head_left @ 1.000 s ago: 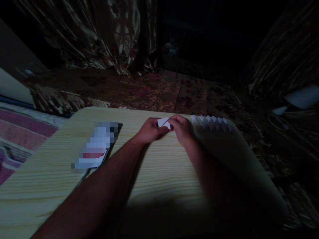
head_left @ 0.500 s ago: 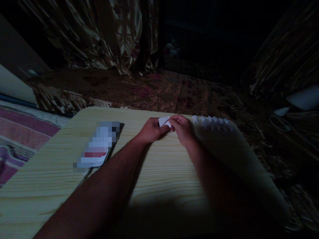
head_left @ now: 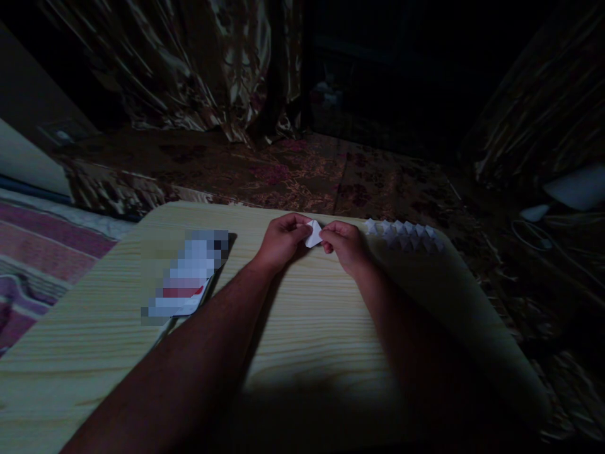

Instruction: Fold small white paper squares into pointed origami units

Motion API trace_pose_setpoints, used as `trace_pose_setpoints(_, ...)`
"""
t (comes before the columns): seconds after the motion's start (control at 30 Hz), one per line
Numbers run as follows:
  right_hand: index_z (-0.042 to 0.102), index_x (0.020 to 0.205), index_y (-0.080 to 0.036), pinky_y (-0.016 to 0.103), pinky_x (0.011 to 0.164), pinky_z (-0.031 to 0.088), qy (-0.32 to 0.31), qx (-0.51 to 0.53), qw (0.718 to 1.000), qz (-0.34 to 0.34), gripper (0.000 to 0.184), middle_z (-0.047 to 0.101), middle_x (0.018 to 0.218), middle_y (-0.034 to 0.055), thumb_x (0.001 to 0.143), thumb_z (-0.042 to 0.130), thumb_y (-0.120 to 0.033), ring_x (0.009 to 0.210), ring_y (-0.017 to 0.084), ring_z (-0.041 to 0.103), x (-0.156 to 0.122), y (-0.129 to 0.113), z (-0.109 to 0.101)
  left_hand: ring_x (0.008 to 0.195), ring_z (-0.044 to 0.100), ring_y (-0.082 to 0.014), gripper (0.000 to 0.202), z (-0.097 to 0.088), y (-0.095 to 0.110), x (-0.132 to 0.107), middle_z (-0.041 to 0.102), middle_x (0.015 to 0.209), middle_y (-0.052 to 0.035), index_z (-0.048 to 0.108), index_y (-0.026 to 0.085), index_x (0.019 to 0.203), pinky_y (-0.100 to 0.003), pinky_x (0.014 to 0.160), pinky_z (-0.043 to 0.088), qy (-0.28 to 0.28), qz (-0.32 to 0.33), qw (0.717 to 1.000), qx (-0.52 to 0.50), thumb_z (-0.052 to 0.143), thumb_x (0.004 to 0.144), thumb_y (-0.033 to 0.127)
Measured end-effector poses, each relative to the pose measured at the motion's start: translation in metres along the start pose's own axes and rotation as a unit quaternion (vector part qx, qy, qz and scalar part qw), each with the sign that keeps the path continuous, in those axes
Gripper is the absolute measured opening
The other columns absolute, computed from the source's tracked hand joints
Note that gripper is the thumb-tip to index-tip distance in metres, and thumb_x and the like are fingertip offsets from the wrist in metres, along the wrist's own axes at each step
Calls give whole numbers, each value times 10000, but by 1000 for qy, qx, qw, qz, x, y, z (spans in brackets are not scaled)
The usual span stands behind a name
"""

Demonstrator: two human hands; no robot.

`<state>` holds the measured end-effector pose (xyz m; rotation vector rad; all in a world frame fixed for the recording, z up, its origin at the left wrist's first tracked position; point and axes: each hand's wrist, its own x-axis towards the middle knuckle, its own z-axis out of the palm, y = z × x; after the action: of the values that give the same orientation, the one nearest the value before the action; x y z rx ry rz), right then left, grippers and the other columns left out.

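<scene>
Currently, the left hand [head_left: 282, 242] and right hand [head_left: 345, 246] pinch opposite sides of the white paper [head_left: 313, 234] over the surface [head_left: 312, 315], near two rows of stars [head_left: 399, 228].

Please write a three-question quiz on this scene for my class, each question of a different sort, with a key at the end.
1. True or false: the left hand and the right hand both touch the paper.
2. Which hand is nearer the stars? A) left B) right C) both equally near
3. Fill in: the cloth left of the table is patterned with ____.

Key: 1 true; 2 B; 3 stripes.
</scene>
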<state>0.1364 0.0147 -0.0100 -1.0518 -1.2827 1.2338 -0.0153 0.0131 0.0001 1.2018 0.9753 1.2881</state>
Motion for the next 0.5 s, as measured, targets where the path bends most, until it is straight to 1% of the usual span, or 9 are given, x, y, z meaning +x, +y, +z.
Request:
trace_pose_setpoints(0.07, 575, 712, -166, 209, 441, 365, -5, 16, 1000, 8, 138, 582, 551, -32, 683, 645, -281, 453, 77, 480, 0, 0, 0, 515, 502, -95, 278, -2, -2, 1, 616, 660, -9, 655, 127, 873, -225, 502, 388, 12, -7, 1000, -17, 676, 649, 291)
trace_pose_setpoints(0.13, 590, 803, -169, 204, 442, 376, -11, 39, 999, 5, 170, 602, 579, -28, 686, 653, -274, 482, 90, 517, 1, 1, -2, 479, 475, -83, 350, -4, -4, 3, 592, 621, 11, 658, 132, 969, -215, 474, 366, 19, -2, 999, -30, 674, 650, 274)
trace_pose_setpoints(0.2, 595, 899, -178, 201, 454, 389, -27, 61, 998, -8, 242, 635, 651, -19, 678, 663, -253, 533, 100, 555, 1, 2, -3, 456, 450, -73, 415, -5, -5, 4, 558, 585, 31, 651, 139, 1050, -205, 456, 348, 24, 16, 999, -32, 676, 653, 258)
trace_pose_setpoints(0.3, 585, 993, -200, 196, 484, 409, -47, 80, 995, -31, 358, 667, 774, -8, 649, 684, -201, 619, 107, 590, 1, 3, -4, 461, 453, -71, 450, -5, -7, 5, 542, 582, 34, 651, 143, 1091, -202, 457, 355, 39, 34, 998, -31, 680, 652, 240)
trace_pose_setpoints(0.37, 585, 1010, -205, 195, 489, 414, -47, 80, 995, -40, 383, 669, 795, -7, 643, 692, -187, 638, 108, 594, 1, 3, -4, 477, 471, -74, 475, -4, -8, 5, 552, 605, 28, 648, 147, 1113, -206, 472, 376, 43, 31, 998, -35, 685, 647, 229)
trace_pose_setpoints(0.5, 615, 959, -181, 203, 484, 418, -36, 61, 997, -43, 303, 649, 717, -11, 670, 695, -221, 599, 104, 582, 1, 3, -3, 531, 511, -80, 476, -3, -9, 4, 586, 672, 10, 655, 150, 1107, -207, 512, 404, 26, 20, 999, -34, 693, 635, 199)
